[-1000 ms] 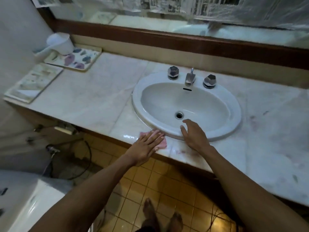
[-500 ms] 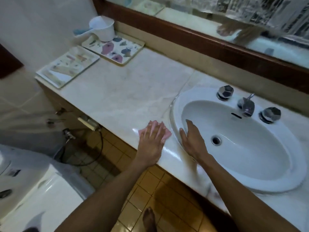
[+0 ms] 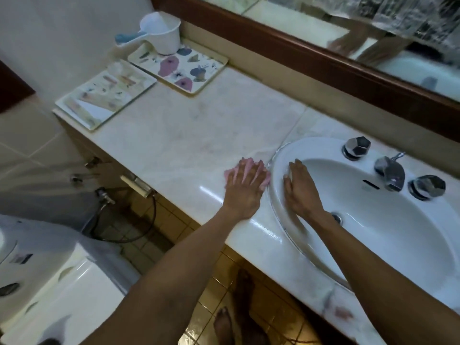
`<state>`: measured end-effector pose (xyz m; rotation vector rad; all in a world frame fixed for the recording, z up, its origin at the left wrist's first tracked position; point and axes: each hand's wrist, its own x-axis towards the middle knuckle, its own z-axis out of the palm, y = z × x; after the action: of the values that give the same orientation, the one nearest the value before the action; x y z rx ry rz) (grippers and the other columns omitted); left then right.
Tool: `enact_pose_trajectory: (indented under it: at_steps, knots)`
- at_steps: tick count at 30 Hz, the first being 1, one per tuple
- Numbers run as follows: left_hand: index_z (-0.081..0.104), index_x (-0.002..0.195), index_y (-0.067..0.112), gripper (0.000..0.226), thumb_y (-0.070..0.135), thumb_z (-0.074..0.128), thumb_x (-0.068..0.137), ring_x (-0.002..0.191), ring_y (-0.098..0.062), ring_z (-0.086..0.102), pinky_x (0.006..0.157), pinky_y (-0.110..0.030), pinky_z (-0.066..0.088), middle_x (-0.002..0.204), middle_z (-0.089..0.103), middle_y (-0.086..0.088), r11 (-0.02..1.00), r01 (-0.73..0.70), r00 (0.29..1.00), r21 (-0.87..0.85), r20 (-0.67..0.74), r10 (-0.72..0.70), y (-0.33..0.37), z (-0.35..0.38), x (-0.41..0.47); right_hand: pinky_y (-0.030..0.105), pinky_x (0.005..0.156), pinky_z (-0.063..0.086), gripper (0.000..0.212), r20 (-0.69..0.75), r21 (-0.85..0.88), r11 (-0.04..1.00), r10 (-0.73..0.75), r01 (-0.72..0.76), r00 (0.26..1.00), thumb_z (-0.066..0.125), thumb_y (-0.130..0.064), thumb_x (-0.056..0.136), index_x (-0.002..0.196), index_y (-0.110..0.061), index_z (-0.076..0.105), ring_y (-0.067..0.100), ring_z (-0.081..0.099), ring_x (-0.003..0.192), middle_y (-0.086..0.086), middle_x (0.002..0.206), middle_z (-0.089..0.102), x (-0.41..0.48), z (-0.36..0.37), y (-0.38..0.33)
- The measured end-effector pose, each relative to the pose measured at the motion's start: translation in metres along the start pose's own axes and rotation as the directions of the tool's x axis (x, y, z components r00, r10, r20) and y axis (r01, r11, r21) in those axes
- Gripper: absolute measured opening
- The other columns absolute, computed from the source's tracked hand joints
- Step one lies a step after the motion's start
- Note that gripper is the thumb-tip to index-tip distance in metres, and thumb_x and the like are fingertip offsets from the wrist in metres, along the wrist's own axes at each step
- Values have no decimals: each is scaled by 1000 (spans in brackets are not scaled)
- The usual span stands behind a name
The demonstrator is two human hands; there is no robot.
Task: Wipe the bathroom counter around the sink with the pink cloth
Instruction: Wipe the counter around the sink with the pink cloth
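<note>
I had the left hand (image 3: 245, 189) flat, fingers spread, pressing the pink cloth (image 3: 228, 174) onto the worktop (image 3: 199, 135) just left of the sink (image 3: 398, 235). The right hand (image 3: 300, 192) lay flat on the sink's left rim, fingers straight, holding nothing.

A pink cloth (image 3: 227, 174) lies flattened under the left hand (image 3: 245, 188) on the pale marble bench (image 3: 199, 135). It sits just beside the white oval sink (image 3: 277, 178).
</note>
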<state>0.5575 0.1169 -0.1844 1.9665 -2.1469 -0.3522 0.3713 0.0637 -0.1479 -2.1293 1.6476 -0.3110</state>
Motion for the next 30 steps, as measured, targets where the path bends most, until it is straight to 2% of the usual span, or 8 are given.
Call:
enact_pose_trajectory:
  at_steps: [3,7,9,12,17,20,23,30]
  knots:
    - [13,165,31,56,44,24,112,161,-26,-5,129,-50,7,174,2,2,984,-175,982,10,75,174,-15,-2,-19,40,123,13,54,14,-32,999,-28,28,1000,32,-30,106,152,-2,29,32,16,151,19,162,20,9,0,4]
    - [13,165,30,56,39,27,112,161,-21,-7,130,-49,5,174,-1,6,949,-316,941,-1,132,313,-71,-28,-55,36,125,4,60,65,-67,992,-103,107,993,30,-33,106,156,-2,17,27,6,153,16,165,9,25,0,-3]
    - [11,165,28,57,40,24,111,161,-22,-5,128,-54,13,174,-1,4,970,-240,965,46,124,232,-110,-38,-57,34,124,0,61,85,-66,989,-129,135,988,30,-35,106,156,-3,15,25,5,154,14,166,9,35,2,-9]
    - [8,165,29,60,49,12,109,161,-25,-2,122,-56,24,174,2,3,992,20,995,122,95,-32,-150,-52,-42,35,124,2,59,95,-76,984,-154,162,984,33,-33,106,155,-2,20,26,8,153,15,165,13,51,6,-21]
    - [19,164,25,61,46,17,107,159,-40,3,124,-64,13,173,12,3,955,288,956,72,26,-291,-124,-52,18,43,124,8,60,149,-152,972,-155,178,977,26,-34,104,151,2,30,34,18,150,22,161,22,86,15,-37]
    - [36,159,24,59,44,24,105,154,-51,16,119,-69,20,169,30,1,945,318,948,82,-43,-315,-115,-44,60,45,122,15,58,178,-155,976,-128,156,976,33,-33,104,150,3,30,38,25,147,25,160,22,116,22,-45]
    - [36,158,25,58,45,29,104,152,-49,24,114,-68,27,166,35,1,953,292,953,85,-105,-283,-125,-40,107,50,118,23,62,173,-140,981,-111,136,979,30,-37,102,149,3,31,41,25,146,24,160,22,148,32,-54]
    - [35,160,17,58,39,41,107,154,-42,25,119,-57,16,165,37,-4,989,121,978,87,-180,-104,-157,-42,184,53,121,12,60,65,-189,978,-73,84,995,25,-38,104,153,-4,27,32,15,151,17,164,17,204,56,-70]
